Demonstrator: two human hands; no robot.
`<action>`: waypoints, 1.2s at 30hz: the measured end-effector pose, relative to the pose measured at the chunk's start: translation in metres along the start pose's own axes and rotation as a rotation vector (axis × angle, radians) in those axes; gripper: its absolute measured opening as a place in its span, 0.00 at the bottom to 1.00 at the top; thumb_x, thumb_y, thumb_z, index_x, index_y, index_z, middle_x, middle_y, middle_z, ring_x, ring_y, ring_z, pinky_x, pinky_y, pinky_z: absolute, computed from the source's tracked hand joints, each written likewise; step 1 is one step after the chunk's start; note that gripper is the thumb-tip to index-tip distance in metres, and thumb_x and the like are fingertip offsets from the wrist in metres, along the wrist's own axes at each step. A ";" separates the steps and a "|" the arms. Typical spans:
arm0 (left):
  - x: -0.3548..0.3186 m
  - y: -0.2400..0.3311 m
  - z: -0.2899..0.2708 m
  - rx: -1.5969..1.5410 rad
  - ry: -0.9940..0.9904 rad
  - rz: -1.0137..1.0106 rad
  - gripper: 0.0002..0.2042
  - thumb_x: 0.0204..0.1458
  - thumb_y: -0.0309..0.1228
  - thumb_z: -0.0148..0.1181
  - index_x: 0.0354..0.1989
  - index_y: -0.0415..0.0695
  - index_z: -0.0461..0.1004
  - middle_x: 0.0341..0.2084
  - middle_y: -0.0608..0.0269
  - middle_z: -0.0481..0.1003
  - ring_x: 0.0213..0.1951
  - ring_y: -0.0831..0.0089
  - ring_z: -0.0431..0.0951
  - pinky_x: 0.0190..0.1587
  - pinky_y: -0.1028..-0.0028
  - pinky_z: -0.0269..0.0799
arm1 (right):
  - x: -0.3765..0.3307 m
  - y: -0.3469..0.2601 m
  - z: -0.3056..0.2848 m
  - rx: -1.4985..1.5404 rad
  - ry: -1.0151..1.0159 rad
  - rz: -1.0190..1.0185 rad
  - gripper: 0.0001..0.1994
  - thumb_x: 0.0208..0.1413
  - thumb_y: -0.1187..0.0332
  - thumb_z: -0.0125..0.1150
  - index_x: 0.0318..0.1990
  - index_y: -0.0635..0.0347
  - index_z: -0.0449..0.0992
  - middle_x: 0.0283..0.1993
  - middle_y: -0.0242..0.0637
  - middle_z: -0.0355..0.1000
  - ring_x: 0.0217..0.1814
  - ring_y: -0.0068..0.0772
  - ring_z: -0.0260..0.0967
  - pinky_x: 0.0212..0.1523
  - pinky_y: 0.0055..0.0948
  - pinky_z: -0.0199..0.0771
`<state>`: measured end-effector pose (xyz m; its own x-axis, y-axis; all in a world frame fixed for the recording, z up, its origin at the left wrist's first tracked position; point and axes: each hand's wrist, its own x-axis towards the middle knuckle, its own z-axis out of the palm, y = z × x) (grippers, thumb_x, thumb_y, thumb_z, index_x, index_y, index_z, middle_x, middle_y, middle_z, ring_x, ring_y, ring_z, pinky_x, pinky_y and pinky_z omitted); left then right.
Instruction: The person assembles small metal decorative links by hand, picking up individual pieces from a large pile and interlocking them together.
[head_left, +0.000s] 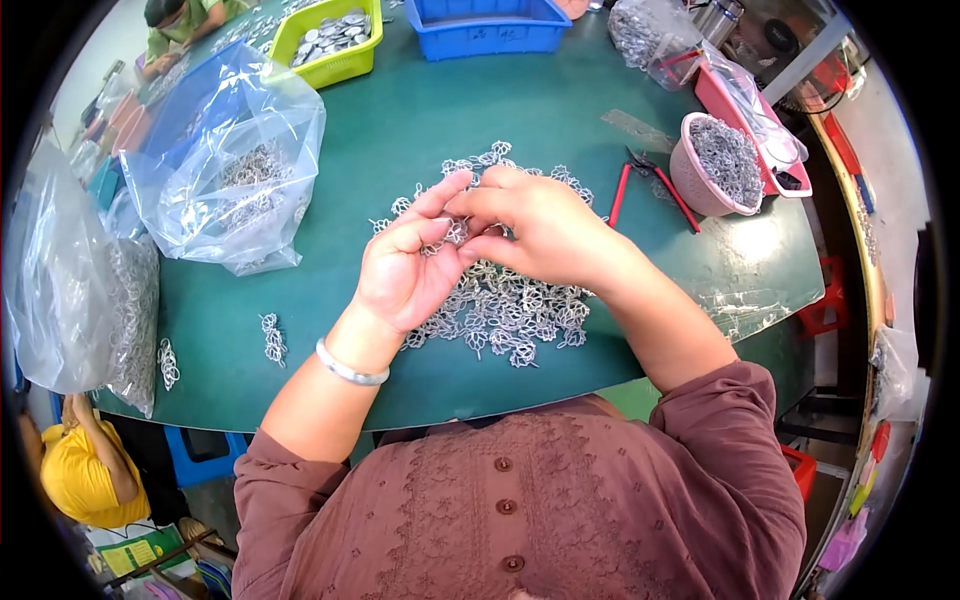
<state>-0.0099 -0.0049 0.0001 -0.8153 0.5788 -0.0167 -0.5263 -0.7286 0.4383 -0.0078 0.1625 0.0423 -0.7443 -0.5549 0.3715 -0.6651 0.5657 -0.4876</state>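
Above a pile of small silver openwork metal pieces (510,310), my two hands meet at the middle of the table. My left hand (398,268) is turned palm up, with fingers curled around a few silver openwork metal pieces (448,236). From the right, my right hand (545,222) reaches over with thumb and fingers drawn together at the same pieces. Its fingertips partly hide what they grip. A silver bangle (350,364) circles my left wrist. One small cluster of the metal pieces (273,340) lies apart, left of my left forearm.
Red-handled pliers (655,190) lie to the right, beside a pink basket (690,180) of wire pieces. Clear plastic bags (240,170) stand on the left. A yellow-green basket (372,45) of discs and a blue bin (490,38) sit at the far side. Other people work nearby.
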 end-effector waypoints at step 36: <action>-0.003 -0.010 0.011 0.430 0.037 0.183 0.20 0.52 0.24 0.48 0.55 0.38 0.56 0.48 0.54 0.64 0.49 0.69 0.67 0.52 0.71 0.64 | -0.010 0.017 0.006 0.480 0.156 0.014 0.10 0.45 0.76 0.57 0.37 0.61 0.74 0.30 0.32 0.69 0.33 0.22 0.65 0.33 0.21 0.65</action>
<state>0.0005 0.0049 0.0056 -0.8976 0.4357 0.0665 -0.2320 -0.5952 0.7693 -0.0118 0.1743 0.0257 -0.7774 -0.4310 0.4581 -0.5794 0.2073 -0.7882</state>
